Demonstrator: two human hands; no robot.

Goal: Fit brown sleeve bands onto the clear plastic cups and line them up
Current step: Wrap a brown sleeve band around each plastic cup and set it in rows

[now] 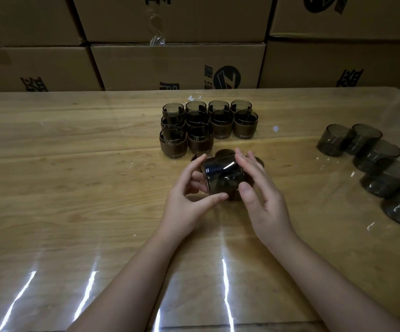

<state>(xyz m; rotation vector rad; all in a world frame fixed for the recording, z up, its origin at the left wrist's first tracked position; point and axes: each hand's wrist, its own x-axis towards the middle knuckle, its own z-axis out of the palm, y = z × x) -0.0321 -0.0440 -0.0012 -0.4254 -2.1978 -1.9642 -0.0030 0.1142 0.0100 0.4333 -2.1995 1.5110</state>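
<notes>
A smoky clear plastic cup (pixel 221 174) lies tilted on its side between my two hands, just above the table. My left hand (pixel 189 197) grips it from the left with thumb and curled fingers. My right hand (pixel 258 190) holds its right side, fingers over the top and thumb on the front. Loose brown sleeve bands (pixel 224 153) lie on the table behind the cup, mostly hidden. Whether a band sits on the held cup is unclear. Several banded cups (pixel 199 140) stand in rows beyond my hands.
Several bare smoky cups (pixel 373 154) stand in a curved line at the right of the wooden table (pixel 74 188), which has a glossy clear cover. Stacked cardboard boxes (pixel 175 65) wall off the far edge.
</notes>
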